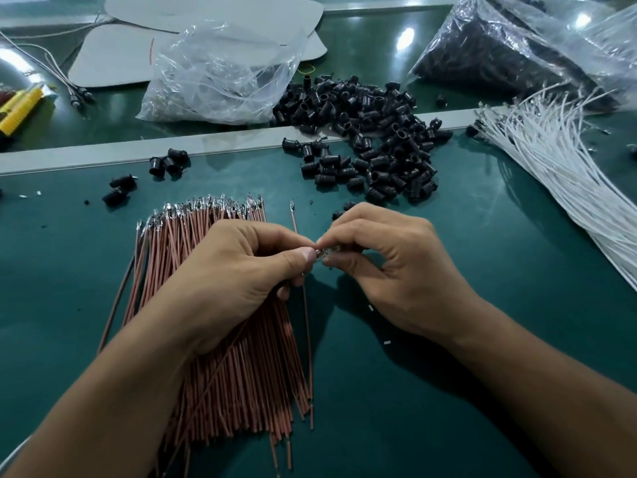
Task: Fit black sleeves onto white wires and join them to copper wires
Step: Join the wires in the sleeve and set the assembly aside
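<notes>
The small shiny metal piece (319, 255) sits right between your two grips, over the middle of the dark green desk (448, 426). Your left hand (234, 277) pinches its left end with thumb and forefinger, the other fingers curled under. Your right hand (389, 267) pinches its right end, fingertip above and thumb below. The piece is too small and too covered to tell which wire it belongs to.

Under your left hand and forearm lies the fanned bundle of thin copper-pink wires (241, 374), their silvery tips pointing to the far side. One loose copper-pink wire (307, 339) lies just right of the bundle and passes beneath your hands.

Beyond your hands, the heap of short black ribbed sleeves (379, 139) spreads across the pale strip that crosses the desk. At the right edge runs the sheaf of long white wires (568, 167). Further back rest a crumpled clear plastic bag (220, 74) and, far right, a clear bag full of black parts (499, 50).
</notes>
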Demonstrator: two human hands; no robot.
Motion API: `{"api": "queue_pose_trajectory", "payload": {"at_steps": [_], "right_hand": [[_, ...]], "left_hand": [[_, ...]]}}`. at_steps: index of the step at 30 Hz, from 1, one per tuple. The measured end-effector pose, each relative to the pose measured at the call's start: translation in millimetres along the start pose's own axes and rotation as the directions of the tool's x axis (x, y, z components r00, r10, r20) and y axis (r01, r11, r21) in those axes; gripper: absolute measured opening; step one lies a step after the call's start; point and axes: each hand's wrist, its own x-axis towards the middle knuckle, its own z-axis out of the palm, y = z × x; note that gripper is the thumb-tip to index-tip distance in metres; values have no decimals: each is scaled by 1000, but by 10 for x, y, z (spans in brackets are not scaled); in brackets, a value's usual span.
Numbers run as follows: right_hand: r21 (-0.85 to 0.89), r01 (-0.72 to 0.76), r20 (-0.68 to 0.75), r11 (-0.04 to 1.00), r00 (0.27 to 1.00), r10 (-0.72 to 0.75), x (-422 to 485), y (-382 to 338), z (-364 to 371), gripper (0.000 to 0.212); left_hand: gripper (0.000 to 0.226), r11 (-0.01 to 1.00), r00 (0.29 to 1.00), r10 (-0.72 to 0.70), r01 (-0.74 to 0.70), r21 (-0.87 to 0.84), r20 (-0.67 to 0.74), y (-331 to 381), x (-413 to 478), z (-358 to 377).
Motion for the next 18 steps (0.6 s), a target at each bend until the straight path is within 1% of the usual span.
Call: {"api": "queue_pose_trajectory", "payload": {"at_steps": [3, 6, 9, 12, 14, 18], "right_hand": [[-38, 12, 24, 999, 1000, -11, -5, -4, 8, 4], [-92, 25, 24, 995, 999, -23, 0, -11, 5, 6], [-99, 23, -64, 995, 998, -29, 13, -1, -30, 7], [-94, 10, -146, 996, 989, -24, 22, 28, -73, 9], [-108, 12, -153, 994, 988, -29, 23, 38, -83, 10], [-142, 38, -130, 989, 990, -57, 26, 50, -103, 10]], "left_hand": [[16, 1000, 1000, 9, -9, 8, -12, -8, 2, 14], [19, 1000, 1000, 7, -7, -1, -15, -1, -10, 19], [28, 999, 999, -19, 17, 37, 41, 43, -44, -73], [29, 996, 994, -31, 22, 89, 107, 124, -102, -148], [29, 993, 994, -43, 31, 117, 101, 143, -118, -146], [20, 994, 999, -3, -2, 107, 44, 97, -94, -134]]}}
